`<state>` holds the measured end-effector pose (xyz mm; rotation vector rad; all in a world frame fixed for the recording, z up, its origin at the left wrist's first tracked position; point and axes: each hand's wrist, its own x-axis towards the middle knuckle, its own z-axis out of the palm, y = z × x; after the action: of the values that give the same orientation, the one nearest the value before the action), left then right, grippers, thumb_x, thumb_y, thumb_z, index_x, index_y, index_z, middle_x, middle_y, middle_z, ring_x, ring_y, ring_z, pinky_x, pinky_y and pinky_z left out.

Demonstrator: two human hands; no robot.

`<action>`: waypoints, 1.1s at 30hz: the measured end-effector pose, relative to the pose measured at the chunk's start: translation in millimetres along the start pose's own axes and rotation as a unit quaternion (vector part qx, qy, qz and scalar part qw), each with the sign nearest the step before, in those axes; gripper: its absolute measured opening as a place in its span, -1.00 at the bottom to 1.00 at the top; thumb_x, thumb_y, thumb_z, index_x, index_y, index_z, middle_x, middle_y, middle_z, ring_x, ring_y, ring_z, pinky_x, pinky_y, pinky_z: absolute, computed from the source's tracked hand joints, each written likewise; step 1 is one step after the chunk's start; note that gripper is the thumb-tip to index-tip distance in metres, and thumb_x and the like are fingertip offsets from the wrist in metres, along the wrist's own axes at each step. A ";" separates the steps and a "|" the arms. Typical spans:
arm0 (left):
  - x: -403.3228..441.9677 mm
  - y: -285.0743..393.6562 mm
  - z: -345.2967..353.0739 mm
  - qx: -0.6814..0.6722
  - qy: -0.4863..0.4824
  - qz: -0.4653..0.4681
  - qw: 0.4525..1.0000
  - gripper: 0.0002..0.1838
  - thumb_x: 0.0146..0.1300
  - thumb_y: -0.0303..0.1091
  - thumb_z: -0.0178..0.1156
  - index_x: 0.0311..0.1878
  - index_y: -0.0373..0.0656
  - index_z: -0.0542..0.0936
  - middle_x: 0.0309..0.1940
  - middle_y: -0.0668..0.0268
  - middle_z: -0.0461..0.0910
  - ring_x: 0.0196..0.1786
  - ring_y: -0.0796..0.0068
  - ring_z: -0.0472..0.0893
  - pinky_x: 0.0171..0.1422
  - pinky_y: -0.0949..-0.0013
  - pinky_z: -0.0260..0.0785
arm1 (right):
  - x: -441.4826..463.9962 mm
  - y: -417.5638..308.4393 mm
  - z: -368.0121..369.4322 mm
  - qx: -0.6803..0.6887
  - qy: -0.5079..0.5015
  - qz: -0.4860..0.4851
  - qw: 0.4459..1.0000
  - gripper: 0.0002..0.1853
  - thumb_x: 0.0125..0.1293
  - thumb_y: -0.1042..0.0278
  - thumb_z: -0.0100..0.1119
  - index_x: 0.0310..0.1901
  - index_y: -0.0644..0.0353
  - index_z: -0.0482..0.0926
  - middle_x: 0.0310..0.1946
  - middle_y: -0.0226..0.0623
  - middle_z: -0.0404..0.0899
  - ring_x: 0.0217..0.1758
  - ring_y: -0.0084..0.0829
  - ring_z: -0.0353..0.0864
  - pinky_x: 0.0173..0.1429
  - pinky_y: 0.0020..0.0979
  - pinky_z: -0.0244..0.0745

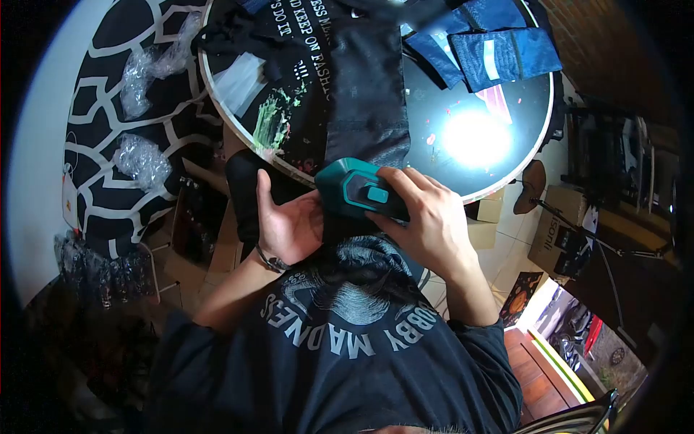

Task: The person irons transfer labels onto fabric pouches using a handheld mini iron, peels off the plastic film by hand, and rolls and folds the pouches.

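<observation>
- We have two hands working at the near edge of the counter (pixel 426 155), which is round and black with a pale, thin rim.
- Our right hand (pixel 434 220) is clasped over one teal tool (pixel 340 186), a chunky, bevelled body with a black inset and a small teal square.
- Our left hand (pixel 290 226) is loose, palm up and thumb spread; its fingers run to the tool's left side, and we cannot tell whether they touch it.
- Right there, the tool sits in front of our chest, over the near end of one smooth black cloth (pixel 369 87).
- Up on the right we count at least three blue fabric pieces (pixel 506 61), folded, one with a pale strip.
- On the left, one filmy plastic sheet (pixel 240 81) and a streaky green smear (pixel 272 124).
- We have room right of the cloth, up to the curved rim, under bright glare.
</observation>
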<state>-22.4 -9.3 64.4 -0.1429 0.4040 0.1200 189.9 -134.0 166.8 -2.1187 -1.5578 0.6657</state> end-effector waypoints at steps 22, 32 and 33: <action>10.0 -12.1 -2.8 0.243 0.079 0.101 0.961 0.05 0.24 0.48 0.28 0.46 -0.30 0.40 0.32 0.18 0.58 0.37 0.31 0.56 0.55 0.19 0.32 | -2.6 -3.3 12.9 -0.049 0.008 -0.004 0.999 -0.35 0.03 0.29 0.54 0.21 0.07 0.51 -0.22 -0.27 0.54 -0.14 -0.15 0.65 -0.01 -0.16 0.56; 9.1 -19.5 0.2 0.277 0.105 0.115 0.948 -0.13 0.11 0.08 0.61 0.34 -0.23 0.47 0.16 0.33 0.65 0.24 0.47 0.62 0.46 0.29 0.42 | -7.2 -4.9 26.2 -0.065 -0.010 0.011 0.998 -0.32 0.09 0.24 0.52 0.26 0.04 0.46 -0.15 -0.26 0.55 -0.07 -0.15 0.66 0.05 -0.15 0.57; 9.1 -19.8 1.2 0.279 0.102 0.114 0.948 -0.13 0.11 0.08 0.61 0.34 -0.23 0.47 0.16 0.33 0.65 0.24 0.47 0.62 0.46 0.29 0.42 | -7.1 -5.0 26.2 -0.064 -0.013 0.009 0.998 -0.33 0.09 0.23 0.52 0.26 0.04 0.46 -0.15 -0.26 0.56 -0.06 -0.14 0.66 0.06 -0.14 0.57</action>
<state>-10.8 -27.8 64.1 0.4562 0.6453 0.2141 168.5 -138.0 149.8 -2.2272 -1.6373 0.6168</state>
